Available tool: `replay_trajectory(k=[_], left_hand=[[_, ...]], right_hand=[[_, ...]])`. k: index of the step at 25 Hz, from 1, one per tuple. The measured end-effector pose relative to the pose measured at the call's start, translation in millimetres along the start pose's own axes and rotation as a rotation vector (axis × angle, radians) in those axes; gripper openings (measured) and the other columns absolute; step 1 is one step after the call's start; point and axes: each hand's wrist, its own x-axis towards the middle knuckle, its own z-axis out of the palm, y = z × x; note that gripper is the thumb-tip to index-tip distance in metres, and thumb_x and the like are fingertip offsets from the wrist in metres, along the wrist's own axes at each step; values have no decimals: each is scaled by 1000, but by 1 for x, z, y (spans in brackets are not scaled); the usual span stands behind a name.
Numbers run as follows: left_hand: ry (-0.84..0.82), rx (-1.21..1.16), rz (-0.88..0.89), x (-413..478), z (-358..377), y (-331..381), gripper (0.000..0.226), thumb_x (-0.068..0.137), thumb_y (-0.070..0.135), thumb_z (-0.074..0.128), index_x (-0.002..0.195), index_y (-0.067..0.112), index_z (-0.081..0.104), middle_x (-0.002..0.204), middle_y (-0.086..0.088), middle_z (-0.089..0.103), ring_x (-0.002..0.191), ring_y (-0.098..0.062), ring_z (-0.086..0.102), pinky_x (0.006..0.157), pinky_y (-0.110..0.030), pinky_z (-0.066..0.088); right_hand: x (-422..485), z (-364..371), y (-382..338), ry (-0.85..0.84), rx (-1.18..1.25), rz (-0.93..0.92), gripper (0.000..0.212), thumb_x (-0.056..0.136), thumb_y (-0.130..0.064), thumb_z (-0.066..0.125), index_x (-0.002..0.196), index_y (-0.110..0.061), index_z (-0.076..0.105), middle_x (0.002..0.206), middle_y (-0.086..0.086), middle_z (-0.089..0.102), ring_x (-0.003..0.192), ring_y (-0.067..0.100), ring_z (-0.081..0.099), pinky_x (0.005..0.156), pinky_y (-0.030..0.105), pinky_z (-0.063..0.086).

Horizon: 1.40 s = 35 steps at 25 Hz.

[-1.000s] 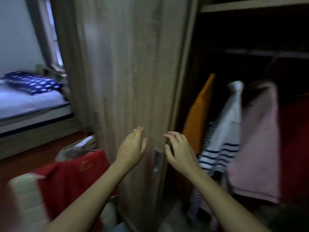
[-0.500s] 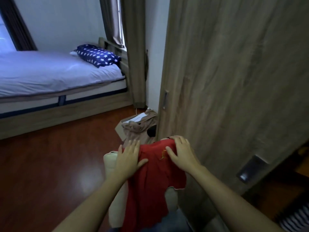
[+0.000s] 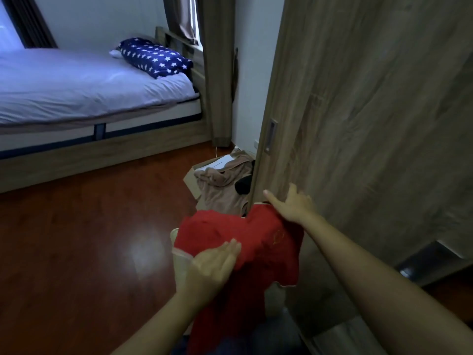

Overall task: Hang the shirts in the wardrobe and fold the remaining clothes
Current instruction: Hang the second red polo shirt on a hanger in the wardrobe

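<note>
While left hand [image 3: 215, 262] lies flat on red shirt [image 3: 258, 242], right hand [image 3: 294, 206] spreads over top edge.

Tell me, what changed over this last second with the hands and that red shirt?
The view swung from the open wardrobe down to the red shirt draped over a pale object. Both hands left the wardrobe door and landed on the shirt; then the left hand slid to its near left side, the right hand to its far edge, spreading it wider. Bed, box of clothes and floor stayed put.
</note>
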Motion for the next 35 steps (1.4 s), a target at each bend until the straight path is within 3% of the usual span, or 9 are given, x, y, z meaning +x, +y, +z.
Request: replay_trajectory(k=[6, 10, 13, 15, 17, 21, 25, 29, 35], left_hand=[[-156, -56, -55, -9, -1, 20, 35, 86, 47, 58, 98, 14, 54, 94, -3, 69, 75, -20, 61, 57, -29, 45], [-177, -87, -455, 61, -1, -16, 36, 86, 46, 45, 96, 13, 57, 102, -8, 57, 87, -28, 56, 72, -33, 36], [-793, -191, -678, 102, 6, -57, 65, 82, 70, 36, 121, 21, 54, 129, -4, 51, 118, -26, 50, 91, -39, 39], [-1171, -344, -633, 104, 11, -67, 57, 82, 69, 46, 102, 18, 59, 111, -5, 62, 105, -25, 57, 81, -33, 41], [-1036, -399, -539, 88, 10, -63, 40, 86, 59, 51, 80, 19, 56, 79, -1, 60, 87, -27, 62, 67, -30, 39], [-359, -68, -229, 41, -10, -38, 40, 92, 44, 42, 84, 12, 65, 82, -5, 66, 83, -24, 56, 65, -36, 36], [-336, 36, -162, 11, -29, -18, 29, 81, 40, 52, 85, 12, 54, 106, -10, 65, 94, -28, 57, 72, -39, 33], [-492, -242, -673, 22, -29, -9, 48, 83, 61, 43, 94, 14, 45, 75, 3, 62, 75, -20, 60, 75, -37, 43], [-407, -196, -1024, 50, -17, -9, 65, 91, 49, 49, 139, 12, 26, 87, -14, 71, 89, -29, 67, 77, -28, 34]], right_hand=[[-11, 12, 7, 13, -125, -211, 43, 82, -33, 63, 120, -13, 60, 119, 14, 64, 112, 32, 56, 89, 33, 43], [-36, 15, 26, 211, 72, -580, 32, 84, -24, 52, 110, -11, 64, 97, 9, 58, 90, 23, 59, 79, 32, 47], [-55, 15, 43, 248, 79, -654, 41, 86, -34, 44, 117, -10, 58, 102, 8, 50, 87, 18, 56, 77, 30, 50], [-57, 12, 47, 219, 40, -610, 39, 89, -27, 52, 127, -18, 52, 114, 9, 44, 93, 18, 54, 81, 33, 51], [-55, 8, 50, 168, -24, -609, 41, 89, -14, 55, 129, -24, 52, 131, 13, 36, 103, 22, 51, 91, 31, 42], [-60, 3, 45, 303, 93, -616, 30, 81, -4, 51, 110, -4, 60, 132, 22, 43, 117, 31, 51, 98, 22, 35], [-69, 12, 45, 285, 94, -638, 29, 73, -19, 52, 98, -6, 60, 129, 18, 49, 119, 28, 51, 98, 22, 36], [-72, 30, 52, 35, 100, -421, 47, 80, -50, 60, 109, -13, 59, 126, 1, 40, 112, 9, 46, 99, 25, 37], [-74, 32, 40, 177, -39, -298, 21, 88, -6, 50, 105, -12, 61, 116, 5, 51, 98, 30, 59, 84, 37, 46]])
